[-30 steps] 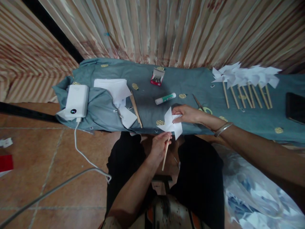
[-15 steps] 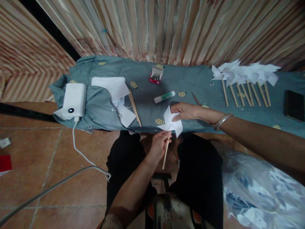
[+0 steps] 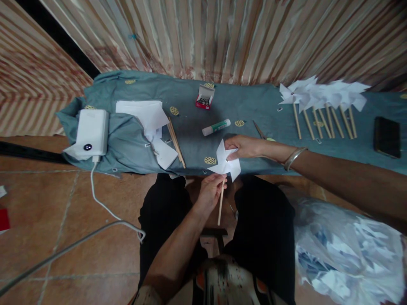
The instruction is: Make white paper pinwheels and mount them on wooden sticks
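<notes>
A white paper pinwheel (image 3: 233, 167) on a wooden stick (image 3: 220, 207) is held over the near edge of the cloth-covered table. My left hand (image 3: 210, 190) is closed around the upper stick, just below the paper blades. My right hand (image 3: 241, 147) grips the pinwheel from the upper right, with the thumb by its centre pin and the other fingers partly behind the paper. A glue stick (image 3: 216, 127) lies just beyond. Scissors (image 3: 259, 129) lie behind my right wrist, partly hidden by it.
Several finished pinwheels (image 3: 327, 95) lie in a row at the right, near a black phone (image 3: 387, 137). An open red box of pins (image 3: 204, 97), loose sticks (image 3: 176, 142), paper sheets (image 3: 140, 111) and a white power bank (image 3: 92, 132) are further left. A plastic bag (image 3: 349, 254) stands at lower right.
The whole view has shifted slightly, so the table things appear a little further left. Both hands keep their hold on the pinwheel, with hardly any movement relative to it.
</notes>
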A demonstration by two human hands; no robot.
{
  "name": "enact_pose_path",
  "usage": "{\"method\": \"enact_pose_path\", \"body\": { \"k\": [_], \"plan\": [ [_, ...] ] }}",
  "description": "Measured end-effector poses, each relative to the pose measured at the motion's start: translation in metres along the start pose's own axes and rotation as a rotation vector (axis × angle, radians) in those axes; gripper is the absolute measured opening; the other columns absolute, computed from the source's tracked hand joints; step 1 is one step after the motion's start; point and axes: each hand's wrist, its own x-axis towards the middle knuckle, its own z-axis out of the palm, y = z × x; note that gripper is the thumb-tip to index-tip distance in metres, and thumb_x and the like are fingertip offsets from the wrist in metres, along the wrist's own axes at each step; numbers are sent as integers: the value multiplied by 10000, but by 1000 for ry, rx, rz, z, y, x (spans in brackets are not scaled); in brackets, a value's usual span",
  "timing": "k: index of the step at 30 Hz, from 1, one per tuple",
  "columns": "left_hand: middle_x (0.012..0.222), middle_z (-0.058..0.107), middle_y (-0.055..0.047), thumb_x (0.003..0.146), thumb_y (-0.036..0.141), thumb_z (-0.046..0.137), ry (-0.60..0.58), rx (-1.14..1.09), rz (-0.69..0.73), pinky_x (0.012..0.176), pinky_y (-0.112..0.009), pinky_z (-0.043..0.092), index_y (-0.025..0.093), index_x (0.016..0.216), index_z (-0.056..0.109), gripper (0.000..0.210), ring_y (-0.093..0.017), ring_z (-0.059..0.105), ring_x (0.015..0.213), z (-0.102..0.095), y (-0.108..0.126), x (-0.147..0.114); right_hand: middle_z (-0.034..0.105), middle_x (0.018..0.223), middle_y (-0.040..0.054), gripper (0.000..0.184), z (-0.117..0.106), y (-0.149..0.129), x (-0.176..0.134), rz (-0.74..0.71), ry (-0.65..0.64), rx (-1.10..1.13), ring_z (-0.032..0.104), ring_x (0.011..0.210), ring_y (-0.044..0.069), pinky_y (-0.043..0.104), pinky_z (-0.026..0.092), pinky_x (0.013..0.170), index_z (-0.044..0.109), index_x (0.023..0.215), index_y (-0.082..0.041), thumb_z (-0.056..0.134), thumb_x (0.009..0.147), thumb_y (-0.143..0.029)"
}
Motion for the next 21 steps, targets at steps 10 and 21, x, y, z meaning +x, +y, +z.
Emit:
{"method": "enact_pose_path", "body": {
  "k": [10,21],
  "plan": [
    [556,598,6,514,206,844,-13,37,12,523,-216,357,132,572,634,230,-60,490,508,0,2,1,631,673,-21,178,-5,-8,4,30,15,-249,575,680,161,262,424,601,592,706,-178,713,605,-259],
    [580,616,8,508,185,819,19,33,-5,505,-204,378,131,643,683,200,-65,520,521,1,2,1,681,706,-10,157,-2,-12,6,52,55,-337,609,701,166,259,440,597,618,697,-198,738,606,-243]
  ]
}}
